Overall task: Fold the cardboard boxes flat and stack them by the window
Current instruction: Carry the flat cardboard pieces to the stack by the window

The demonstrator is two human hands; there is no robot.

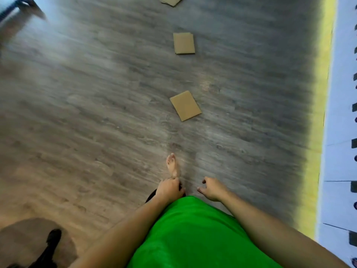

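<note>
Three flat brown cardboard pieces lie in a line on the wood floor ahead of me. The nearest cardboard piece (185,105) is tilted. A second cardboard piece (184,43) lies farther off, and a third cardboard piece (171,0) is cut by the top edge. My left hand (169,189) hangs in front of my green shirt with fingers loosely curled and holds nothing. My right hand (212,188) hangs beside it, fingers relaxed and empty. Both hands are well short of the nearest piece. The view is blurred by motion.
My bare foot (172,165) steps on the floor (96,113) just ahead of my hands. A bright yellow-edged white strip (340,132) runs down the right side. A dark object and its shadow (50,246) sit at the lower left. Something dark and blurred (29,6) is at the top left.
</note>
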